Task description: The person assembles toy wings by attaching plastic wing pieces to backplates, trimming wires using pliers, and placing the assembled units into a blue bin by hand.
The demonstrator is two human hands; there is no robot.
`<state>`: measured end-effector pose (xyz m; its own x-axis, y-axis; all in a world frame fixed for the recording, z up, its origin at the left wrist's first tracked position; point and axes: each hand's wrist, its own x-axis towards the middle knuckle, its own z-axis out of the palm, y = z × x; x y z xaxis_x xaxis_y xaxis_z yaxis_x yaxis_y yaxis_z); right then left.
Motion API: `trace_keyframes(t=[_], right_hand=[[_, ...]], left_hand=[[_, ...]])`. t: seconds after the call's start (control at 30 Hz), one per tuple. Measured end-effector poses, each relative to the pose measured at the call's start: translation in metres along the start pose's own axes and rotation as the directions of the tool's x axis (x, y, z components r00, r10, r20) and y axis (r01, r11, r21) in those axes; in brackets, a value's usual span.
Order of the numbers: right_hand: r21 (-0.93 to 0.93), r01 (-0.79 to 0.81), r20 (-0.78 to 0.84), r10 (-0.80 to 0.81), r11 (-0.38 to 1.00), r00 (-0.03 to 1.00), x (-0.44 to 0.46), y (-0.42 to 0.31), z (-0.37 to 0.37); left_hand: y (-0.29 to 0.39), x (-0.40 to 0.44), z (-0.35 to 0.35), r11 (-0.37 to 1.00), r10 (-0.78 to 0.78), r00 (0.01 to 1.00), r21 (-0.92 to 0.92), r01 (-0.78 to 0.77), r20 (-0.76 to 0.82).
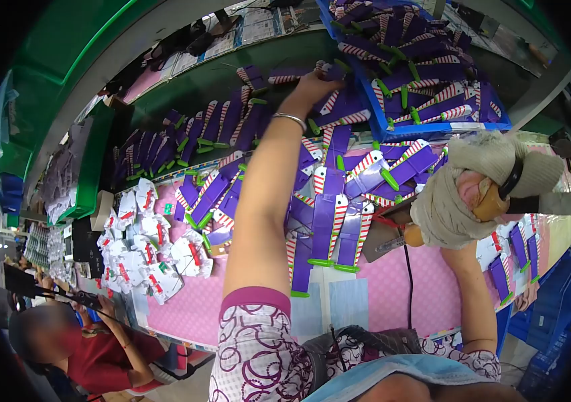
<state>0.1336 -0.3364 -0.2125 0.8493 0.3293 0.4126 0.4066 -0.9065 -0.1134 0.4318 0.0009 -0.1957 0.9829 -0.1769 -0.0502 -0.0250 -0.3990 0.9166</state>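
My left hand (315,87) reaches far forward, its fingers closed around the pale end of a purple plastic part (344,72) near the blue crate. My right hand (474,193) is raised at the right, largely hidden by beige cloth. It grips an orange-handled tool (492,204) wrapped in that cloth; the tool's exact kind is unclear. Below and between my arms lie several purple parts (324,218) with red-and-white striped edges and green tips. A flat grey piece (376,238) lies beside the cloth.
A blue crate (456,126) heaped with purple parts stands at the back right. More purple parts (215,124) line the dark green belt. White parts with red pieces (145,248) lie left on the pink mat (393,298). A black cable (410,288) crosses it. A person in red (108,355) sits at lower left.
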Motion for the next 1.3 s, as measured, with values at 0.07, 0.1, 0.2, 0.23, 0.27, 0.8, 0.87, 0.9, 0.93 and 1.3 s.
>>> trace_keyframes(t=[0.07,0.1,0.2,0.23,0.27,0.8,0.87,0.9,0.93,1.3], right_hand=[[-0.028,0.048,-0.043,-0.049,0.998,0.998,0.009,-0.008,-0.005],[-0.023,0.043,-0.037,-0.043,0.999,0.998,0.003,-0.004,-0.002],[0.058,0.039,0.045,-0.041,0.998,0.998,-0.005,0.003,0.007],[0.038,0.040,0.001,-0.040,0.998,0.999,0.002,-0.003,0.000],[0.017,0.040,-0.043,-0.039,0.999,0.998,0.007,-0.008,-0.004],[-0.003,0.104,-0.029,-0.104,0.995,0.994,0.019,-0.018,-0.023],[0.021,0.097,-0.030,-0.096,0.995,0.995,0.019,-0.019,-0.025],[0.036,0.102,-0.032,-0.101,0.994,0.994,0.018,-0.020,-0.024],[0.078,0.075,-0.014,-0.074,0.994,0.997,0.017,-0.019,-0.023],[0.137,0.011,0.024,-0.014,0.991,1.000,0.013,-0.019,-0.022]], left_hand=[[-0.007,0.012,0.016,1.000,0.004,0.996,-0.024,-0.006,-0.089],[-0.003,0.011,0.017,0.990,-0.091,0.995,-0.111,0.086,-0.036],[0.005,-0.001,0.009,0.907,-0.188,0.965,-0.345,0.242,0.183],[0.008,-0.004,0.006,0.816,-0.154,0.926,-0.484,0.316,0.344],[0.011,-0.007,0.006,0.817,-0.156,0.928,-0.483,0.314,0.339],[0.046,-0.082,-0.080,0.877,-0.145,0.984,-0.447,0.175,0.101],[0.067,-0.133,-0.100,0.938,-0.120,0.989,-0.317,0.140,0.081],[0.082,-0.164,-0.103,0.962,-0.157,0.986,-0.217,0.166,0.056],[0.075,-0.185,-0.109,0.972,-0.147,0.984,-0.169,0.163,0.103],[0.035,-0.369,-0.039,0.785,0.157,0.987,0.609,-0.108,-0.028]])
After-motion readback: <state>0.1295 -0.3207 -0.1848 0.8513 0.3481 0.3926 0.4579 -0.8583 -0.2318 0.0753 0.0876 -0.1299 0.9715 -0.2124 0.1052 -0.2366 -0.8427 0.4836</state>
